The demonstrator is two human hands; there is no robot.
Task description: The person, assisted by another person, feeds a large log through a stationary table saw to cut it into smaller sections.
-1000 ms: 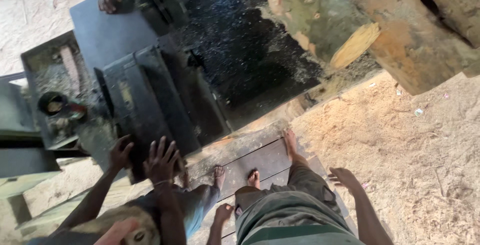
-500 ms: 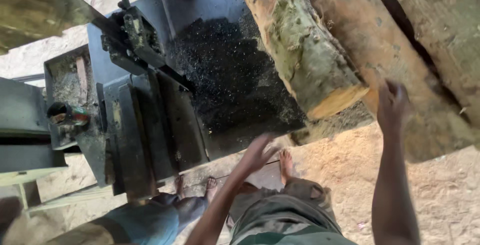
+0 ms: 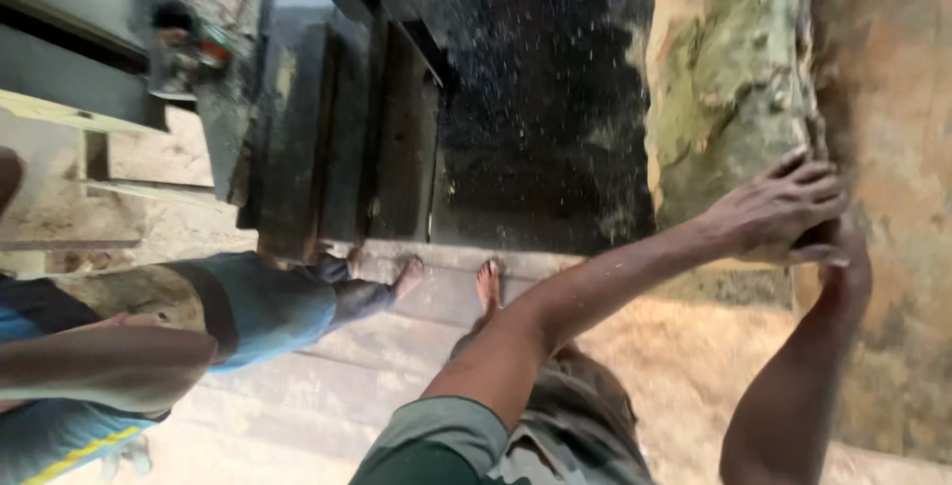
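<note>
A mossy greenish log (image 3: 729,78) lies at the upper right beside a thicker reddish log (image 3: 892,148). My left hand (image 3: 778,212) lies over the near end of the mossy log, fingers curled against its edge. My right hand (image 3: 843,257) reaches up just below and behind the left hand, at the gap between the two logs. Its fingers are mostly hidden. My bare foot (image 3: 488,282) stands on a wooden plank (image 3: 397,366).
A dark metal machine (image 3: 327,128) stands ahead at the left, with a black, dust-flecked bed (image 3: 535,98) next to it. Another person is at the left: a leg in blue shorts (image 3: 268,306), a bare foot (image 3: 407,272) and an arm (image 3: 99,366). Sawdust (image 3: 674,346) covers the ground.
Both my arms have reached up and right; my hands have come together on the mossy log's end. The view has swung closer to the logs and machine.
</note>
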